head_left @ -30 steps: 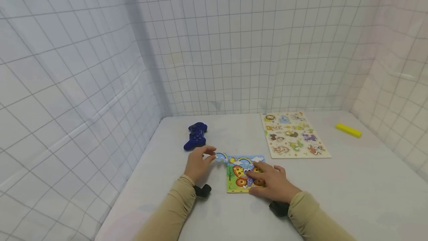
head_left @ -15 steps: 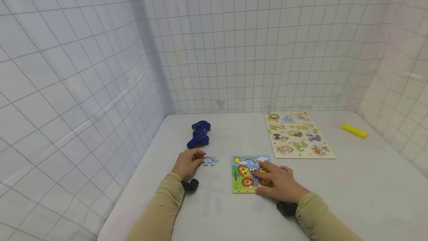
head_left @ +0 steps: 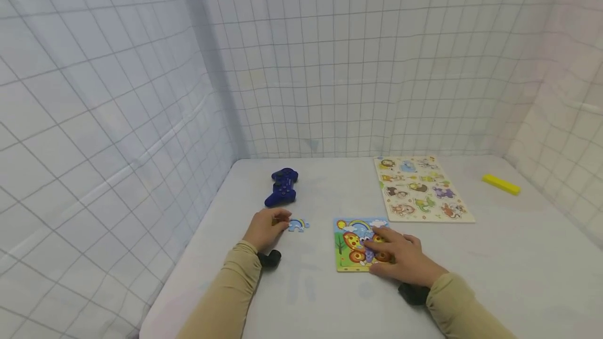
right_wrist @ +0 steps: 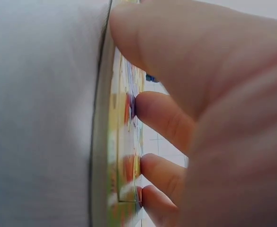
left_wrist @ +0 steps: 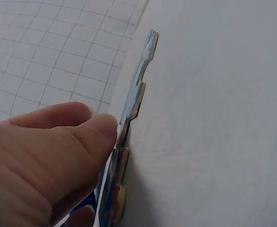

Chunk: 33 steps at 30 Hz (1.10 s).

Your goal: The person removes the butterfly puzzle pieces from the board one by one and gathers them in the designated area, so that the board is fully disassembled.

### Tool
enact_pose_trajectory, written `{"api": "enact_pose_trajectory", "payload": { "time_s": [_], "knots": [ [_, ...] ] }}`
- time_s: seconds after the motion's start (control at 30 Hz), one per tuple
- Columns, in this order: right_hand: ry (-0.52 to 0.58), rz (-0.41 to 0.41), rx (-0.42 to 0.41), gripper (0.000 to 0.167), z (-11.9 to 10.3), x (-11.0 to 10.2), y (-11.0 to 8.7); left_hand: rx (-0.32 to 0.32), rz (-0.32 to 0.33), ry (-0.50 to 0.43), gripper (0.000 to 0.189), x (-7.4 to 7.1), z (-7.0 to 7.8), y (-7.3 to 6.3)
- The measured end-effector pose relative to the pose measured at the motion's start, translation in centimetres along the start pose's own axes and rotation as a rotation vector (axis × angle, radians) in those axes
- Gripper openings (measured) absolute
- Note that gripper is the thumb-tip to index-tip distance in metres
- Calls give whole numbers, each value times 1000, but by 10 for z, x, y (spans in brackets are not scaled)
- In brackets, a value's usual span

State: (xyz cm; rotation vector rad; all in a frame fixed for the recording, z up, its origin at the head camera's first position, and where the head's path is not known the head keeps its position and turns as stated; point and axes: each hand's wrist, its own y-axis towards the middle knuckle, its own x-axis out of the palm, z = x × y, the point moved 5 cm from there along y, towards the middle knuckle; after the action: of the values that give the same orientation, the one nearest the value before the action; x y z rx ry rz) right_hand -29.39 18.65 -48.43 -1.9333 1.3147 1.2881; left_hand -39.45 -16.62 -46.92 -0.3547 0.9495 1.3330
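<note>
A blue jigsaw puzzle piece (head_left: 299,225) with a rainbow print lies on the white table, left of the puzzle board. My left hand (head_left: 266,228) holds its left end; in the left wrist view the thumb (left_wrist: 102,126) covers part of the piece, which appears edge-on. The square butterfly puzzle board (head_left: 346,255) lies flat in front of me. My right hand (head_left: 405,258) rests on its right side with fingers spread over the picture. In the right wrist view, the fingertips (right_wrist: 147,101) touch the printed face, and the thumb lies at the board's edge.
Behind the left hand lies a dark blue game controller (head_left: 282,187). A cream animal puzzle board (head_left: 424,190) is at the back right, with a yellow bar (head_left: 501,184) farther right. Grid-patterned white cloth walls (head_left: 320,67) enclose the table.
The left hand has drawn the rainbow piece from the board's upper left corner out to the left. The board and right hand have shifted slightly right. The head view has turned a little.
</note>
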Motion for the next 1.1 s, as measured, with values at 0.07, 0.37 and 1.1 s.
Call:
{"api": "enact_pose_trajectory", "payload": {
  "time_s": [0.07,0.37,1.1],
  "knots": [
    [4,5,-1,62,0,-1,0,5,46,3,21,-2,7,-1],
    [27,24,4,56,-1,0,0,198,-87,-11,23,71,120,2],
    [23,234,104,112,13,-8,-5,206,-113,-142,51,134,153,9]
  ]
}}
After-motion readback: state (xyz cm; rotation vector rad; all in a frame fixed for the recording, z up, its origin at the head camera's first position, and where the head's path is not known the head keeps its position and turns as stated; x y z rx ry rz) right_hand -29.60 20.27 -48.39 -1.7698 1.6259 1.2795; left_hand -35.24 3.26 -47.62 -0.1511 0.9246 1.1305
